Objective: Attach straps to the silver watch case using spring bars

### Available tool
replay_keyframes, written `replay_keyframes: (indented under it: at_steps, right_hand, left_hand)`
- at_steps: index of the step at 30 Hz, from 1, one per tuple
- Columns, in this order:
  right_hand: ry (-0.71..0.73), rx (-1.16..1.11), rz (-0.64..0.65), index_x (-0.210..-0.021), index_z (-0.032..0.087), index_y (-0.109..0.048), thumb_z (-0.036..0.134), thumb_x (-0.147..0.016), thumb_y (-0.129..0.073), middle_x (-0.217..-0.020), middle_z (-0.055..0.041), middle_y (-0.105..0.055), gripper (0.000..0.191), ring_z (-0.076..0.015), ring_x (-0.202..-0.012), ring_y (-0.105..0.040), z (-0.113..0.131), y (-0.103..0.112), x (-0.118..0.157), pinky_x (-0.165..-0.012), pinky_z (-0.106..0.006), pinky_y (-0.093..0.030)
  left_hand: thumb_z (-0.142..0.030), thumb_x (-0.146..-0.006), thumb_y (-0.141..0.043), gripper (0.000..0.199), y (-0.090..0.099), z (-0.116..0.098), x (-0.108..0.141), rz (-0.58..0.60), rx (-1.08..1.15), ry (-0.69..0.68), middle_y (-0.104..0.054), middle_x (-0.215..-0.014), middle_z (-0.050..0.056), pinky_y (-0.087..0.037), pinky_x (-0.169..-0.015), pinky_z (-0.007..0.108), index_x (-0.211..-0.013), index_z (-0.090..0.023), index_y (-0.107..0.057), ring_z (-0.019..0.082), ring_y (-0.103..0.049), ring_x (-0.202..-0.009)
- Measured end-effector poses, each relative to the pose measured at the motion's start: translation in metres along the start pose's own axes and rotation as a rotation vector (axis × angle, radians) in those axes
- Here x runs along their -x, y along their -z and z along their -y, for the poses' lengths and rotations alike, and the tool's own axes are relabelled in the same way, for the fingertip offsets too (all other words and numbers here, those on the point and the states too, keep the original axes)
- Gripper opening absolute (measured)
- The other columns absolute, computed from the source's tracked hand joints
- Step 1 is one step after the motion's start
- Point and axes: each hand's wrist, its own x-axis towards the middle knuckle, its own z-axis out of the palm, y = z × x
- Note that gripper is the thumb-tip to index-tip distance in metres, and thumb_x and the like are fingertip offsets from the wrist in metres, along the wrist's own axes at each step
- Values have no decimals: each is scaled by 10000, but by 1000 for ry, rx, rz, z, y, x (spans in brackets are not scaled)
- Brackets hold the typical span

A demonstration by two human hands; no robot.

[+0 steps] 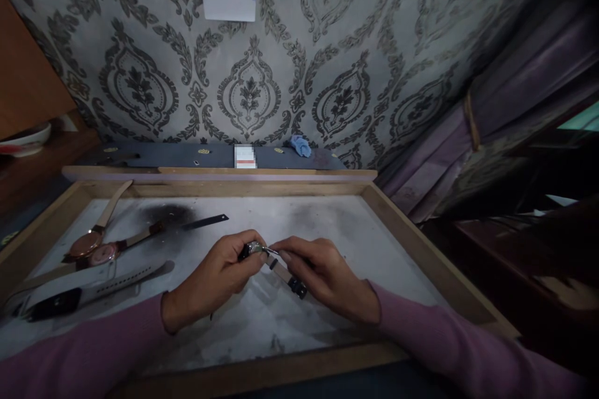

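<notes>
Near the middle of a wood-framed tray, my left hand (215,280) is closed round a wristwatch, its thumb and forefinger gripping the metal case (255,248). The watch's strap (282,272) slants down to the right and ends in a dark buckle part. My right hand (322,274) pinches a thin metal tool (272,251), whose tip meets the right edge of the watch case. Where the tip touches is too small to make out. Both hands are close together above the pale tray bottom.
The tray's wooden rim (224,188) surrounds the work surface. At its left lie a rose-gold watch (87,243), a second watch (103,254), a black watch with a light strap (56,304) and a dark flat strip (206,222). Behind are a small box (245,156) and blue cloth (301,146).
</notes>
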Motion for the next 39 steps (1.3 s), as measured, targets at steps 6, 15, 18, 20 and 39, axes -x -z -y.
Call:
replay_keyframes:
  at_steps: [6,15,18,20,39]
  right_hand:
    - [8,-22,-3,-954,88,-651,156,-928,-454,-536,59,-432,210,-58,-445,-363,-1,0,0,-442,-191,-300]
    - [-1,-106,15,-980,90,-653,134,-920,-453,-542,64,-414,214,-53,-451,-363,-4,0,1,-434,-177,-306]
    - [-12,-119,22,-996,91,-652,134,-920,-451,-548,60,-427,220,-54,-456,-372,-4,0,1,-435,-176,-313]
    - [-19,-124,19,-1002,94,-652,135,-920,-449,-547,59,-432,222,-55,-457,-378,-4,0,1,-439,-175,-318]
    - [46,-57,-7,-1021,102,-654,128,-924,-452,-537,59,-420,225,-58,-444,-374,-7,1,3,-447,-170,-332]
  left_hand:
    - [-299,-904,-492,164,0,2,0,0,2,-3,-286,-525,-107,-175,-411,192,-819,-164,-533,61,-232,-442]
    - [-291,-901,-493,149,1,3,0,11,15,1,-285,-526,-105,-181,-407,184,-823,-171,-534,63,-234,-441]
    - [-296,-899,-493,153,1,2,0,12,23,7,-281,-523,-107,-188,-403,182,-823,-171,-537,61,-234,-432]
    - [-296,-900,-490,156,1,2,0,11,25,4,-282,-521,-108,-194,-406,181,-822,-170,-539,60,-232,-431]
    - [-307,-908,-503,154,1,3,-1,18,17,18,-288,-517,-107,-200,-411,184,-850,-174,-552,60,-239,-437]
